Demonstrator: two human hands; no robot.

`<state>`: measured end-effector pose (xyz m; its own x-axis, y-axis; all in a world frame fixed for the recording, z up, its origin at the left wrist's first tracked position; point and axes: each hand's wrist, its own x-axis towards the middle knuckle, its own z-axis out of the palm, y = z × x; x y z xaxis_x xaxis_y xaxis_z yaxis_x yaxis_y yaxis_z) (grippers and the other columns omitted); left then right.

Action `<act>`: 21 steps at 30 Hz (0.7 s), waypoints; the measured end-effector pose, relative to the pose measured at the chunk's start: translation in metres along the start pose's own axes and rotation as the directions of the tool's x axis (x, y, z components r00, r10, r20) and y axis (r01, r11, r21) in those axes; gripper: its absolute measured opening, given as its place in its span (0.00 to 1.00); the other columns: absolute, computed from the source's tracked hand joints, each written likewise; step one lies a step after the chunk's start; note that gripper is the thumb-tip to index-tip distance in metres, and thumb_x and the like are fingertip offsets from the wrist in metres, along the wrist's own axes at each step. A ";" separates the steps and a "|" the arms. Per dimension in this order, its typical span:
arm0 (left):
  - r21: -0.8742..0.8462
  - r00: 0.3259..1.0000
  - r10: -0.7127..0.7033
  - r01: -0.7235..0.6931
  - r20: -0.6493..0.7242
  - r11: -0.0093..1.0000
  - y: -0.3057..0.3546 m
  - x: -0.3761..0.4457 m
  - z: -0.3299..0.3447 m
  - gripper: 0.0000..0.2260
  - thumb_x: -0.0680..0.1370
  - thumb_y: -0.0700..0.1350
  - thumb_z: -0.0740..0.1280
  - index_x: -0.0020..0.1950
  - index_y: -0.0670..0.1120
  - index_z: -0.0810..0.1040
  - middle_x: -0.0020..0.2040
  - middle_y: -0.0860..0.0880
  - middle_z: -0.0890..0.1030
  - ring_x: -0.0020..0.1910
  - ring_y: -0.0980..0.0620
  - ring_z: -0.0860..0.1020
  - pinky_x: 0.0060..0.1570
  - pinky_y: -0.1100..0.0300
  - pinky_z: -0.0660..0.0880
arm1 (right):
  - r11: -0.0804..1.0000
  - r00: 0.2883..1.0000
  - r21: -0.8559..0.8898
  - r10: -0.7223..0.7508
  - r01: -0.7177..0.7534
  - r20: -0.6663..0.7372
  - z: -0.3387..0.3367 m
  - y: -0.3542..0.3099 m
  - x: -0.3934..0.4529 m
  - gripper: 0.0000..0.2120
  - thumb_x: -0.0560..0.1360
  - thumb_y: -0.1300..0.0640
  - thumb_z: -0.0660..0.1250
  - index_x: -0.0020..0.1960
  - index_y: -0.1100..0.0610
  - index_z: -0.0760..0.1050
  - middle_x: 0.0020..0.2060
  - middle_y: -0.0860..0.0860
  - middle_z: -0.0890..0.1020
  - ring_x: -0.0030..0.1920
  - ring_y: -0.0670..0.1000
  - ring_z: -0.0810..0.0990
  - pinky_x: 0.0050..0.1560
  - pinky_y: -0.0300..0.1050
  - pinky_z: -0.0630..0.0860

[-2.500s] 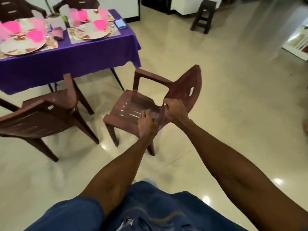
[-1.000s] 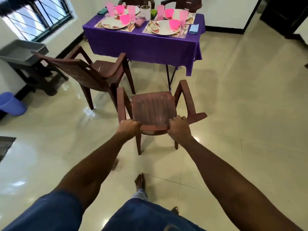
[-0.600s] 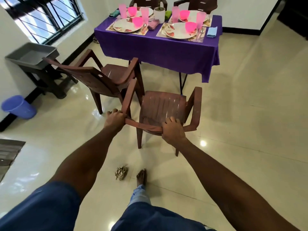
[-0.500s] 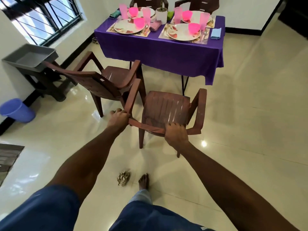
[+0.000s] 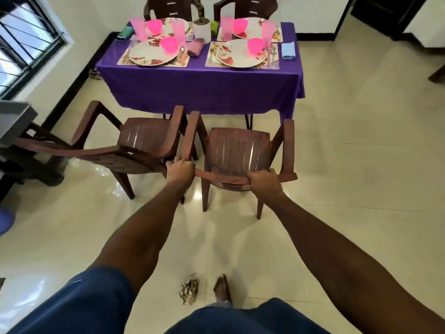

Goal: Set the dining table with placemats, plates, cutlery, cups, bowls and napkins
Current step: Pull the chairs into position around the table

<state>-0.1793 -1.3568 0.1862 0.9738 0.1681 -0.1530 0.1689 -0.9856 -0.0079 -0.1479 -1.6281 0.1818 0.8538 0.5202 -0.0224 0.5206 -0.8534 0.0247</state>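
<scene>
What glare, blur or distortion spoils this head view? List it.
Head view: window glare streaks the floor and the held chair seat; wide-angle bending bows the left chair and the arms; the pink cups look smeared; both hands' grip stays sharp.

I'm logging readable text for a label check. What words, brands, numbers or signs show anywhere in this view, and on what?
None can be read. The plates, placemats, pink cups and brown chairs show only floral patterns or plain surfaces; no lettering, number or sign is visible anywhere.
</scene>
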 end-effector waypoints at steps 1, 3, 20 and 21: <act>-0.001 1.000 0.001 -0.001 -0.024 1.000 -0.001 0.006 0.001 0.09 0.80 0.48 0.65 0.58 0.53 0.80 0.59 0.48 0.79 0.63 0.43 0.71 0.61 0.39 0.69 | 1.000 1.000 -0.008 -0.007 0.007 -0.004 0.000 0.002 0.006 0.11 0.77 0.58 0.58 0.54 0.53 0.77 0.48 0.53 0.84 0.50 0.58 0.81 0.57 0.52 0.69; -0.005 0.998 0.001 -0.002 -0.063 1.000 0.001 0.013 0.003 0.09 0.80 0.46 0.64 0.57 0.52 0.81 0.58 0.47 0.79 0.62 0.43 0.71 0.60 0.39 0.69 | 0.999 1.000 -0.029 -0.019 0.018 -0.004 0.001 0.010 0.014 0.10 0.78 0.56 0.59 0.54 0.52 0.77 0.49 0.52 0.84 0.51 0.57 0.80 0.57 0.52 0.68; -0.061 0.997 0.011 -0.016 -0.076 0.998 0.018 0.038 0.003 0.08 0.80 0.45 0.65 0.58 0.50 0.80 0.60 0.45 0.78 0.64 0.42 0.70 0.63 0.38 0.68 | 0.980 0.981 -0.124 0.168 -0.155 0.100 -0.008 0.025 0.034 0.12 0.76 0.56 0.65 0.59 0.52 0.77 0.55 0.52 0.82 0.59 0.57 0.76 0.64 0.56 0.65; -0.061 0.998 -0.002 -0.001 -0.062 0.998 0.019 0.038 0.004 0.08 0.80 0.46 0.65 0.58 0.50 0.80 0.61 0.45 0.77 0.65 0.41 0.69 0.63 0.37 0.67 | 0.974 0.972 -0.118 0.205 -0.192 0.111 -0.009 0.021 0.032 0.13 0.76 0.56 0.65 0.60 0.52 0.77 0.56 0.53 0.81 0.61 0.58 0.75 0.66 0.58 0.63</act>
<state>-0.1397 -1.3688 0.1768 0.9810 0.1712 -0.0913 0.1764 -0.9829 0.0522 -0.1091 -1.6291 0.1902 0.9363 0.3274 -0.1274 0.3442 -0.9274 0.1465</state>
